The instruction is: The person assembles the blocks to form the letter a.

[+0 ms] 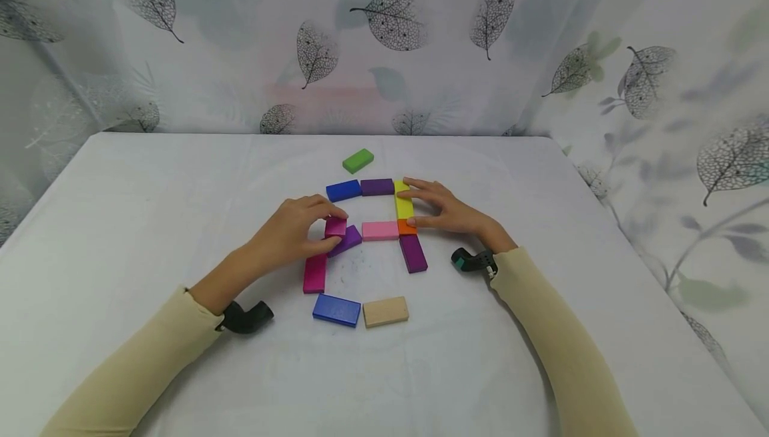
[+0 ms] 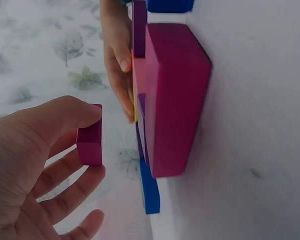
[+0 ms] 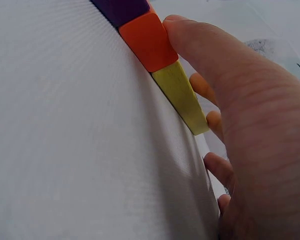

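My left hand (image 1: 296, 229) pinches a small magenta block (image 2: 90, 135) between thumb and fingers, holding it above the table in the left wrist view. Under it lies a slanted purple block (image 1: 347, 242), and a longer magenta block (image 1: 315, 274) is close by. My right hand (image 1: 447, 209) rests its fingertips on the yellow block (image 1: 404, 205), while its thumb touches the orange block (image 3: 149, 42). A pink block (image 1: 380, 231) meets the orange one on its left. A dark purple block (image 1: 413, 253) extends from the orange block towards me.
Behind lie a blue block (image 1: 344, 191) and a violet block (image 1: 377, 187) end to end, with a green block (image 1: 358, 161) farther back. Nearer to me are another blue block (image 1: 336, 310) and a tan block (image 1: 386, 311). White cloth covers the table (image 1: 480, 370).
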A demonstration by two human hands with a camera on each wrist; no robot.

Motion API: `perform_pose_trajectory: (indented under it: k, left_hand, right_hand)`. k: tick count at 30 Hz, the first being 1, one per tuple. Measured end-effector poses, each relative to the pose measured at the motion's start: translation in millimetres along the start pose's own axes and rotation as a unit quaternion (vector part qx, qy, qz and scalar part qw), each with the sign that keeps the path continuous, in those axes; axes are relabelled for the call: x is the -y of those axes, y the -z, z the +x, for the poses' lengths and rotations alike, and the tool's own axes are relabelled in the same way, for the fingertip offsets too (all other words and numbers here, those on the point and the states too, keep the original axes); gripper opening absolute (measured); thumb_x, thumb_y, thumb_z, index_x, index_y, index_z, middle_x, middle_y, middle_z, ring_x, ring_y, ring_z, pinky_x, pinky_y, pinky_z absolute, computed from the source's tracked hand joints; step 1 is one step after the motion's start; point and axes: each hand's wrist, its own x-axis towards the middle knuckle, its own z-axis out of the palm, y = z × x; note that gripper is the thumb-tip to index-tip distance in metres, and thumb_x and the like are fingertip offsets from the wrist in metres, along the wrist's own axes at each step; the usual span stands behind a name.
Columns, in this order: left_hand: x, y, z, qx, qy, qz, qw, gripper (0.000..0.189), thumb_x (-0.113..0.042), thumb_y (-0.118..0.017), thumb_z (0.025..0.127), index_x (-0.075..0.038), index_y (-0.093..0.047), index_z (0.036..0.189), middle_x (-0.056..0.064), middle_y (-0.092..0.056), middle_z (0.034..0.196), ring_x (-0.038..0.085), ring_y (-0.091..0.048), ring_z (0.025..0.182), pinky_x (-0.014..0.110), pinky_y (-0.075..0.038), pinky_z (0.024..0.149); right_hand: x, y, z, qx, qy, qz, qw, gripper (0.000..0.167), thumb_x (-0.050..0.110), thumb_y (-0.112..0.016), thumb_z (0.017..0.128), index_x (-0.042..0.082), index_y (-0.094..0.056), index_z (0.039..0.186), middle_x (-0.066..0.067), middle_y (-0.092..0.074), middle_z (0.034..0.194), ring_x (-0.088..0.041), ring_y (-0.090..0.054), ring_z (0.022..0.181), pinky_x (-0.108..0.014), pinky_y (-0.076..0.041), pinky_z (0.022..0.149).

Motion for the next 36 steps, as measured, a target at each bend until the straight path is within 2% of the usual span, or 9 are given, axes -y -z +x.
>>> perform_pose_trajectory:
  k: [6,21,26,29,36]
  left_hand:
    - [-11.4,-3.1,3.2,0.017,-0.018,0.006,0.9997,0.038,-0.02,-0.078,0.082,-0.012,-0.068,0.118,0.005,-0.067,0.115,0.024,-0.06,0.112,0.049,-0.045,0.094]
    - [-29.8,-7.1,6.6,0.048,-0.039,0.004,0.9981,0.035,-0.022,-0.075,0.084,-0.014,-0.068,0.118,0.003,-0.066,0.115,0.02,-0.059,0.112,0.049,-0.043,0.099]
    - [-34.9,-11.4,8.5,0.065,-0.045,0.002,0.9969,0.035,-0.023,-0.074,0.086,-0.014,-0.067,0.118,0.004,-0.065,0.116,0.02,-0.059,0.111,0.048,-0.044,0.099]
    - [-37.9,-14.4,10.6,0.073,-0.063,-0.007,0.9954,0.034,-0.023,-0.074,0.086,-0.014,-0.068,0.119,0.004,-0.065,0.115,0.019,-0.059,0.109,0.045,-0.045,0.096]
    - [-44.0,-25.2,15.2,0.101,-0.109,-0.035,0.9883,0.031,-0.022,-0.073,0.088,-0.014,-0.068,0.118,0.001,-0.065,0.117,0.019,-0.056,0.113,0.04,-0.045,0.095]
  right_hand:
    - [-0.4,0.2,0.2,0.002,0.001,-0.001,1.0,0.06,0.025,-0.068,0.089,0.016,-0.048,0.145,-0.007,-0.023,0.161,-0.029,-0.013,0.148,-0.059,-0.003,0.116]
    - [-1.0,0.5,0.9,0.005,0.0,0.002,1.0,0.059,0.025,-0.068,0.09,0.016,-0.048,0.145,-0.005,-0.023,0.161,-0.028,-0.013,0.148,-0.059,-0.004,0.116]
    - [-1.6,-0.1,1.1,0.006,-0.002,0.004,1.0,0.059,0.026,-0.067,0.09,0.017,-0.048,0.145,-0.006,-0.022,0.161,-0.027,-0.012,0.149,-0.057,0.0,0.117]
    - [-1.7,0.0,0.7,0.006,-0.001,0.004,1.0,0.059,0.026,-0.068,0.09,0.016,-0.048,0.145,-0.007,-0.022,0.161,-0.028,-0.011,0.149,-0.058,0.002,0.117]
    - [-1.5,0.7,-0.5,0.004,-0.001,0.006,1.0,0.059,0.025,-0.067,0.09,0.017,-0.048,0.145,-0.005,-0.022,0.161,-0.029,-0.013,0.147,-0.061,-0.009,0.115]
